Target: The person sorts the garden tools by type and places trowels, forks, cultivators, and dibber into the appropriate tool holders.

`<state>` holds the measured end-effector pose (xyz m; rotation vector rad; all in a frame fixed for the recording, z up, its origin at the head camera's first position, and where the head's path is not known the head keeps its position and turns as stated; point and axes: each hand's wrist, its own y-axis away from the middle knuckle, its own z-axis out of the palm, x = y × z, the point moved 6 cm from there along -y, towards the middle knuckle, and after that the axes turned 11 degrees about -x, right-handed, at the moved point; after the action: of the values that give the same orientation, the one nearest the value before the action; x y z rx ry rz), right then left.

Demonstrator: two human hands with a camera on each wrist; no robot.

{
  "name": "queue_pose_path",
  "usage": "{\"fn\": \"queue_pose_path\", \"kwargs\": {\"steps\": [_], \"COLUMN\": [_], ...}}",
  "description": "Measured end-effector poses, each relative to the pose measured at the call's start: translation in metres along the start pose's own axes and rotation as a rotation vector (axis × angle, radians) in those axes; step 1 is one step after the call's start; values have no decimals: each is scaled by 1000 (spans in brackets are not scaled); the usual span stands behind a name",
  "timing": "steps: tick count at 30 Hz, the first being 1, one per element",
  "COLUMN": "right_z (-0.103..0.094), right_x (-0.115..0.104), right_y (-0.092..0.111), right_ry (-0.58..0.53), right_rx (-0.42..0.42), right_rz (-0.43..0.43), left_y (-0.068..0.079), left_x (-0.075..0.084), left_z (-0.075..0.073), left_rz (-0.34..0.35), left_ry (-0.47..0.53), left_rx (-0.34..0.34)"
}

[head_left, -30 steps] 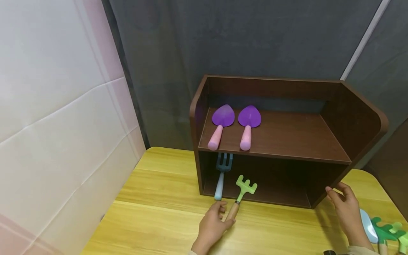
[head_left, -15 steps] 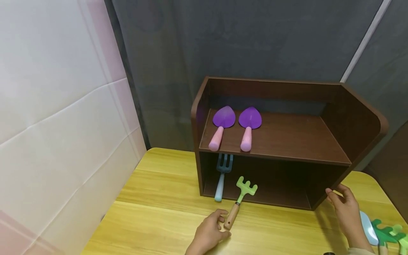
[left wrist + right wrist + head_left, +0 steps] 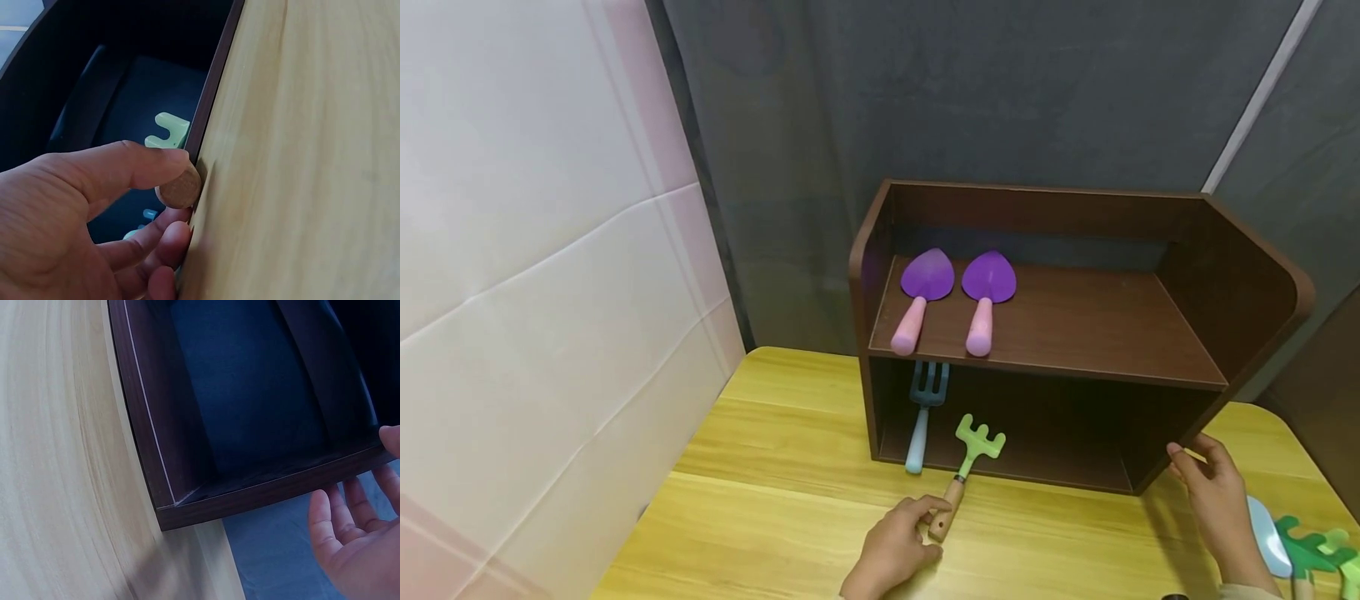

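Note:
My left hand (image 3: 892, 543) is at the wooden handle end of a small light-green hand rake (image 3: 977, 442), which has its prongs inside the lower compartment of a dark brown shelf (image 3: 1075, 375). In the left wrist view, thumb and fingers stand on either side of that handle end, fingertips right at it. A blue-grey hand fork (image 3: 917, 439) lies left of the rake on the same level. On the upper shelf rest two purple trowels with pink handles, a left trowel (image 3: 927, 275) and a right trowel (image 3: 988, 277). My right hand (image 3: 1213, 492) grips the shelf's right side panel (image 3: 269, 495).
Right of my right arm lie more garden tools on the yellow wood-grain table (image 3: 760, 500): a pale blue tool (image 3: 1267, 537), a dark green rake (image 3: 1303, 546) and a light-green tool (image 3: 1351, 575). A dark curtain (image 3: 1037, 92) hangs behind; a white sheet (image 3: 535, 250) covers the left side.
My left hand drew back a little from the rake's handle, then its fingers came onto the handle again. The rake and my right hand stay in place.

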<state>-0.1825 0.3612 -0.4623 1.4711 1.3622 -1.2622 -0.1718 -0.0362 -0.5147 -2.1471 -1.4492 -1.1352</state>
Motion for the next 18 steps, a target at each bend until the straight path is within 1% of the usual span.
{"fn": "queue_pose_path", "kwargs": {"steps": [4,6,9,13,15,18], "right_z": [2,2,2,1,1,1], "right_x": [-1,-1,1,2,3,3], "right_y": [-1,-1,0,1,1,0], "right_ry": [-86,-101,-85,-23,-26,-49], "right_rx": [-8,-7,0,3,1,3], "right_rz": [-60,-67,-50,-16,-14,-27], "left_y": [-1,-2,-4,-6,-8,-11], "left_x": [3,4,6,8,10,14], "left_z": [1,2,4,7,9,8], "left_rz": [16,21,31,45,56,79], "left_ry": [-49,-65,-67,-42,-36,-61], "left_rx": [-14,-17,-18,-34,-38,-27]}}
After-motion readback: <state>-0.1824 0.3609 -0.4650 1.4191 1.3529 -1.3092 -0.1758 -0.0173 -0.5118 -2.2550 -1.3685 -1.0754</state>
